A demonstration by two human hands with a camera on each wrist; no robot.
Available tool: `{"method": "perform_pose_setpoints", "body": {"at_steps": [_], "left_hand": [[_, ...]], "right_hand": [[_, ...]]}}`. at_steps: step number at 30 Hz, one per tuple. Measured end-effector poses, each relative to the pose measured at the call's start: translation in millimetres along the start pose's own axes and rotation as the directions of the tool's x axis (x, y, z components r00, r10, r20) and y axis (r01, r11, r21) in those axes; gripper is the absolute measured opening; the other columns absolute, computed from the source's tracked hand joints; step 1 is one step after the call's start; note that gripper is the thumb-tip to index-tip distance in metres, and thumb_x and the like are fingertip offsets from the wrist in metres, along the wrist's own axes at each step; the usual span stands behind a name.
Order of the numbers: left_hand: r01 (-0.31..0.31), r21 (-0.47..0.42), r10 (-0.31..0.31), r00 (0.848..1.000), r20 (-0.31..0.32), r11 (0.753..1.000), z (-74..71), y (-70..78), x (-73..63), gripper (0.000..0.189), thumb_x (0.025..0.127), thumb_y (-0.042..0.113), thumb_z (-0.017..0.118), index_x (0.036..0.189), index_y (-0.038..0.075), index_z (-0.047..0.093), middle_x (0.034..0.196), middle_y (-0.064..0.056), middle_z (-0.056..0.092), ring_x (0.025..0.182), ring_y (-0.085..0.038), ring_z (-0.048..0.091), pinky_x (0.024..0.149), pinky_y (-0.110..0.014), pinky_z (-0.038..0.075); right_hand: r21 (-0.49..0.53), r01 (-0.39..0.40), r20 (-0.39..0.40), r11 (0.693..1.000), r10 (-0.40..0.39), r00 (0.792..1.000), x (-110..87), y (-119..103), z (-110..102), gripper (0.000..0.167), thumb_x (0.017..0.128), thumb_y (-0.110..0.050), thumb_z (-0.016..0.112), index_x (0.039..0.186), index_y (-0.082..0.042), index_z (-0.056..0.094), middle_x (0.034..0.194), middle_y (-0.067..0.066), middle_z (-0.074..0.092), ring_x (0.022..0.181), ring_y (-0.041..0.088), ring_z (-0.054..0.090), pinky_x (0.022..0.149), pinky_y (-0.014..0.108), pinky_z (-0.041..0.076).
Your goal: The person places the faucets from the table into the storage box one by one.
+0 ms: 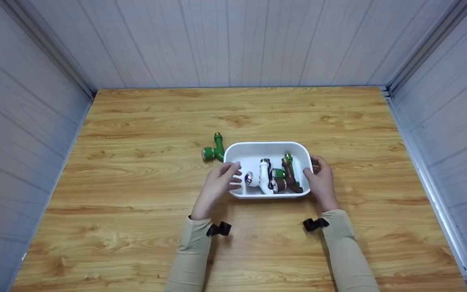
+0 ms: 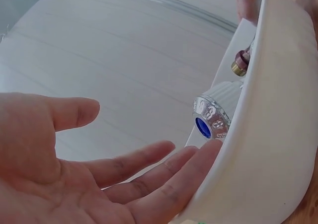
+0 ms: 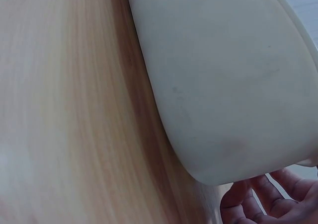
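A white plastic tub [image 1: 253,148] stands on the table with several taps inside. In it lie a white tap [image 1: 264,176] with a silver, blue-centred knob [image 2: 211,117], a brown tap [image 1: 289,174] and a green tap [image 1: 278,173] partly hidden beneath the brown one. My right hand [image 1: 320,178] grips the tub's right end, thumb over the rim and fingers [image 3: 271,196] outside against the wall. At the left end my left hand [image 1: 219,180] has its fingers spread, fingertips right at the rim and nothing held.
Another green tap [image 1: 216,150] lies on the wooden table [image 1: 144,194], just left of the tub, its lower end behind the rim. Pale panel walls [image 1: 241,44] enclose the table at the back and both sides.
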State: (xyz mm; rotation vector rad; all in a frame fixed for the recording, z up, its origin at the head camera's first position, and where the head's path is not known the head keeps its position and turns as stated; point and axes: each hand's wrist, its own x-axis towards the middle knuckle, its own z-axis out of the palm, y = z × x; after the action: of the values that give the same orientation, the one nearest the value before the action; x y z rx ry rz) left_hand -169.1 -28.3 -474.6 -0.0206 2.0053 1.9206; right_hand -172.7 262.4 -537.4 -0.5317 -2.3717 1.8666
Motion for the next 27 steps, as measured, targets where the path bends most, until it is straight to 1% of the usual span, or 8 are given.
{"method": "perform_pose_setpoints", "body": {"at_steps": [5, 8, 12, 14, 18, 23, 27], "left_hand": [[-0.039, -0.023, 0.038, 0.999, -0.01, 0.999, -6.3, -0.7, -1.0, 0.041, 0.101, 0.029, 0.049, 0.116, -0.008, 0.056, 0.111, -0.027, 0.059, 0.102, -0.043, 0.059, 0.083, -0.041, 0.056], [-0.044, -0.038, 0.043, 0.999, -0.033, 0.998, -10.2, -1.0, -1.7, 0.04, 0.101, 0.027, 0.049, 0.118, -0.008, 0.056, 0.11, -0.025, 0.06, 0.103, -0.044, 0.058, 0.085, -0.043, 0.055], [-0.029, -0.073, 0.023, 0.996, -0.084, 0.997, -14.4, -1.4, -3.0, 0.037, 0.1, 0.028, 0.051, 0.116, -0.004, 0.058, 0.109, -0.022, 0.061, 0.102, -0.042, 0.059, 0.086, -0.045, 0.054], [-0.027, -0.088, 0.017, 0.994, -0.106, 0.996, -16.2, -2.2, -3.5, 0.036, 0.099, 0.029, 0.052, 0.115, -0.003, 0.058, 0.11, -0.022, 0.06, 0.102, -0.041, 0.059, 0.086, -0.044, 0.054], [-0.037, -0.122, 0.017, 0.988, -0.155, 0.992, -19.3, -5.3, -4.4, 0.036, 0.099, 0.028, 0.054, 0.113, -0.005, 0.059, 0.108, -0.023, 0.06, 0.099, -0.04, 0.06, 0.085, -0.044, 0.054], [-0.061, -0.161, 0.031, 0.983, -0.181, 0.985, -21.2, -8.0, -5.1, 0.036, 0.099, 0.023, 0.053, 0.114, -0.009, 0.058, 0.104, -0.024, 0.062, 0.093, -0.037, 0.063, 0.082, -0.042, 0.056], [-0.052, -0.166, 0.02, 0.981, -0.191, 0.985, -22.6, -7.5, -6.0, 0.034, 0.099, 0.023, 0.054, 0.113, -0.007, 0.06, 0.105, -0.025, 0.062, 0.091, -0.033, 0.063, 0.081, -0.041, 0.056]], "right_hand": [[-0.013, -0.001, 0.007, 1.0, 0.001, 1.0, 0.5, -1.0, -0.4, 0.042, 0.088, 0.002, 0.054, 0.13, 0.001, 0.05, 0.12, 0.018, 0.055, 0.103, 0.026, 0.053, 0.08, 0.031, 0.053], [-0.016, 0.001, 0.007, 1.0, -0.001, 1.0, 0.5, -0.8, -0.5, 0.042, 0.088, 0.002, 0.054, 0.13, 0.001, 0.05, 0.12, 0.018, 0.055, 0.102, 0.026, 0.053, 0.08, 0.03, 0.053], [-0.017, -0.004, 0.006, 1.0, 0.005, 1.0, -0.5, -1.3, -0.3, 0.042, 0.089, 0.002, 0.054, 0.13, 0.001, 0.05, 0.12, 0.017, 0.054, 0.102, 0.026, 0.053, 0.081, 0.031, 0.052], [-0.016, -0.005, 0.005, 1.0, 0.005, 1.0, -1.1, -1.7, -0.3, 0.042, 0.088, 0.002, 0.054, 0.13, 0.001, 0.05, 0.12, 0.017, 0.054, 0.102, 0.026, 0.053, 0.081, 0.031, 0.053], [-0.021, 0.009, 0.004, 1.0, -0.009, 1.0, -1.2, -1.2, -0.1, 0.041, 0.088, 0.002, 0.054, 0.13, 0.002, 0.05, 0.119, 0.018, 0.055, 0.101, 0.025, 0.053, 0.078, 0.028, 0.053], [-0.033, 0.03, 0.002, 0.999, -0.03, 1.0, -0.5, 0.3, -0.2, 0.042, 0.088, 0.002, 0.054, 0.13, 0.003, 0.05, 0.118, 0.02, 0.056, 0.101, 0.026, 0.054, 0.074, 0.023, 0.051], [-0.037, 0.018, 0.002, 0.999, -0.018, 1.0, -0.3, 0.5, -0.4, 0.042, 0.089, 0.001, 0.054, 0.13, 0.002, 0.05, 0.119, 0.019, 0.055, 0.101, 0.026, 0.054, 0.075, 0.024, 0.052]]}}
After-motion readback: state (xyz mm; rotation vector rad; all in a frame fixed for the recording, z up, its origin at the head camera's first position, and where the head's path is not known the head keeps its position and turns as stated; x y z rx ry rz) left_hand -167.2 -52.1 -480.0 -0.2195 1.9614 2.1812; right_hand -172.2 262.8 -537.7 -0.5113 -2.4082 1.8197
